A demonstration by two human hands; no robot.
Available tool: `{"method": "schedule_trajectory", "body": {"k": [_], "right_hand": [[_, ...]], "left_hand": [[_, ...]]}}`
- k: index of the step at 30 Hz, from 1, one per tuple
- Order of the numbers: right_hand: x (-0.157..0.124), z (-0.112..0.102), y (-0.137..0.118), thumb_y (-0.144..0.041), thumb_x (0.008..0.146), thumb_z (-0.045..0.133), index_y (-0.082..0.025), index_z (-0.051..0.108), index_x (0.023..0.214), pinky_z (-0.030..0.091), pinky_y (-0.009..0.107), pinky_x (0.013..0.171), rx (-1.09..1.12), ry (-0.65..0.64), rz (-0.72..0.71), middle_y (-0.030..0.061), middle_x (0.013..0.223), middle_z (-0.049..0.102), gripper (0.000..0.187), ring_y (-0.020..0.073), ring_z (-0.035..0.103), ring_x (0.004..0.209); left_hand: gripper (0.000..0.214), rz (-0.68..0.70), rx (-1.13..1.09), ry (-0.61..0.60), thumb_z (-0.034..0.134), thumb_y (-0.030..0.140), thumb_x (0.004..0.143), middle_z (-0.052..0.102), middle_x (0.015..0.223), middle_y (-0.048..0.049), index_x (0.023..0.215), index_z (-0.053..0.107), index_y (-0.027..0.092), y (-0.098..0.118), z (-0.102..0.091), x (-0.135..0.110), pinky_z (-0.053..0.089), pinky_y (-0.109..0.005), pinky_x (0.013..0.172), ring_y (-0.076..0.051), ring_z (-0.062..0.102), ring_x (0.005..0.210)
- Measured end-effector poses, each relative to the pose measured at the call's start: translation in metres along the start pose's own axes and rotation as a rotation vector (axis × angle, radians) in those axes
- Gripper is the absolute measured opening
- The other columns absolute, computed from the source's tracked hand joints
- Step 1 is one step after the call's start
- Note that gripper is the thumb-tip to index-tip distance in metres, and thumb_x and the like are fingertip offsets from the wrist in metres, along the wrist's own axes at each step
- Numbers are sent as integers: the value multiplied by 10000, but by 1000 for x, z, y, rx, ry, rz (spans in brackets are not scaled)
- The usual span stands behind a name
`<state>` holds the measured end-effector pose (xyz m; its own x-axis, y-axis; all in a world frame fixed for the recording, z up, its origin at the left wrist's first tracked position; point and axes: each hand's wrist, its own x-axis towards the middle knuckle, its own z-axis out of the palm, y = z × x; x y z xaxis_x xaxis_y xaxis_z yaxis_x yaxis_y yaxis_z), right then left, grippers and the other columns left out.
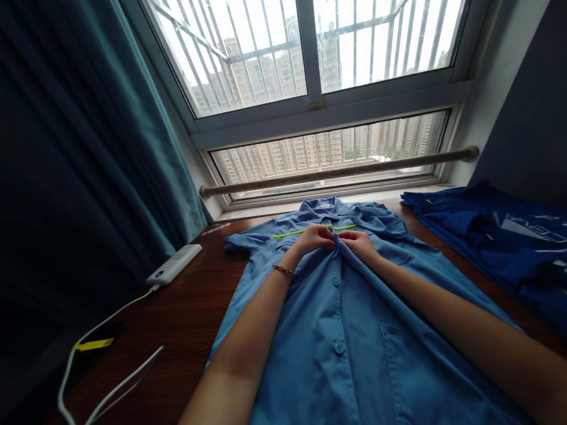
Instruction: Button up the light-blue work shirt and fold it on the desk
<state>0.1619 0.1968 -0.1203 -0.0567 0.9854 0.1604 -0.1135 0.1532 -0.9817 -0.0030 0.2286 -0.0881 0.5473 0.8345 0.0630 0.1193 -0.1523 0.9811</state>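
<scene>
A light blue button-up shirt lies spread on the dark wooden table, its collar toward the window and a yellow-green stripe across the chest. At the chest, my left hand pinches the front edge of the shirt. Close beside it, my right hand pinches the other front edge, which is lifted in a fold. The fingertips nearly meet, and whatever small part lies between them is hidden. Two buttons, an upper button and a lower button, show on the left-hand front panel below my hands. A beaded bracelet circles my left wrist.
On the left of the wooden table lie a white power bank and its white cable. Dark blue clothing with white print lies at the right. A metal rail crosses the barred window behind; a curtain hangs left.
</scene>
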Motion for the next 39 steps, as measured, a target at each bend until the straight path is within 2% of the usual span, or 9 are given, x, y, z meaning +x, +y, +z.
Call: {"method": "schedule_trajectory", "body": {"k": [3, 5, 8, 11, 14, 18, 24, 32, 39], "right_hand": [[2, -1, 1, -325, 480, 763, -125, 642, 730, 472, 264, 612, 55, -11, 82, 37, 657, 635, 342, 171, 589, 626], [2, -1, 3, -319, 456, 775, -135, 622, 718, 468, 256, 583, 89, -18, 135, 28, 637, 628, 355, 162, 581, 597], [3, -2, 5, -319, 475, 767, -142, 609, 729, 463, 245, 572, 112, -41, 148, 21, 641, 627, 347, 153, 577, 590], [4, -2, 9, -318, 518, 753, -144, 609, 760, 463, 239, 552, 122, -82, 140, 26, 672, 636, 331, 152, 581, 594], [6, -2, 13, -302, 524, 763, -142, 608, 793, 450, 222, 504, 132, -99, 154, 38, 739, 647, 349, 146, 581, 589], [9, -3, 18, -266, 490, 785, -144, 600, 806, 460, 221, 516, 131, -75, 173, 47, 797, 645, 386, 150, 590, 627], [10, -2, 13, -233, 495, 785, -141, 593, 762, 464, 228, 531, 76, -7, 184, 50, 778, 638, 341, 152, 588, 641], [3, 6, 4, -270, 497, 752, -143, 565, 759, 442, 224, 538, -33, 18, 52, 38, 733, 630, 347, 150, 580, 657], [4, 5, 9, -347, 544, 709, -133, 607, 745, 439, 237, 563, -154, 12, -47, 29, 696, 618, 310, 150, 561, 633]], "left_hand": [[203, 61, 178, 12, 699, 184, 610, 629, 653, -9, 754, 578, 109, -2, 1, 0, 493, -287, 611, -154, 616, 617], [223, 165, 414, 57, 689, 216, 641, 634, 733, -14, 822, 589, 133, -2, 0, -2, 471, -265, 619, -139, 599, 637], [358, 347, 825, 159, 673, 309, 686, 612, 990, -38, 1013, 576, 200, 0, -2, -8, 434, -261, 675, -133, 579, 697], [336, 438, 1109, 135, 559, 377, 788, 537, 1164, -47, 1098, 541, 248, 1, -1, -15, 402, -262, 716, -163, 578, 826], [242, 468, 1307, 70, 434, 349, 864, 578, 1059, -63, 1009, 565, 207, -1, 1, -17, 382, -258, 684, -184, 570, 856], [272, 470, 1514, 70, 318, 277, 904, 593, 856, -79, 892, 562, 157, -6, 5, -16, 343, -256, 583, -166, 559, 700], [272, 483, 1555, 149, 308, 254, 899, 580, 781, -79, 833, 552, 153, -7, 10, -17, 332, -269, 593, -163, 536, 664], [256, 486, 1554, 220, 375, 309, 866, 594, 766, -96, 794, 560, 148, -10, 15, -19, 325, -293, 639, -197, 550, 741], [327, 501, 1565, 230, 333, 338, 882, 590, 744, -106, 787, 570, 133, -14, 14, -19, 326, -299, 638, -202, 552, 717]]}}
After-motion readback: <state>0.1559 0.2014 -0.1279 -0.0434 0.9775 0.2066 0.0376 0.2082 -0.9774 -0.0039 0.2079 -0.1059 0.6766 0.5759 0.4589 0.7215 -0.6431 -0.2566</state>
